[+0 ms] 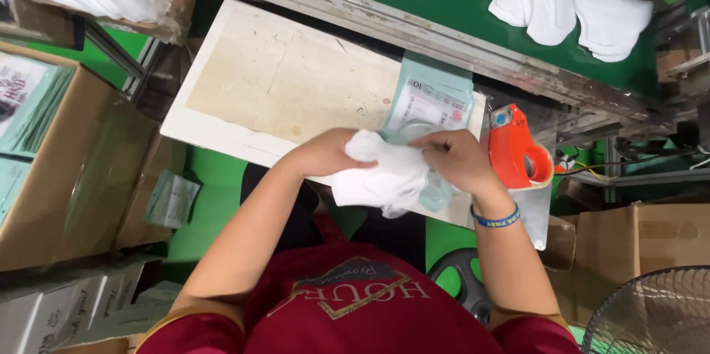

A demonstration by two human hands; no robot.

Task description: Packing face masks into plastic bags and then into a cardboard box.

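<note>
Both hands grip it: left hand (325, 153) and right hand (457, 158) clasp the white fabric bundle (381, 173) at the worn white board's (281, 80) near edge; orange tape dispenser (518, 148) at three o'clock, green conveyor (473, 6) at twelve

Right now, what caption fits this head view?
Two hands, left hand and right hand, hold white masks over a board.

Two hands (325, 153) (455, 158), one orange tape dispenser (518, 148), one fan (654, 313), one wristband (495, 218).
</note>
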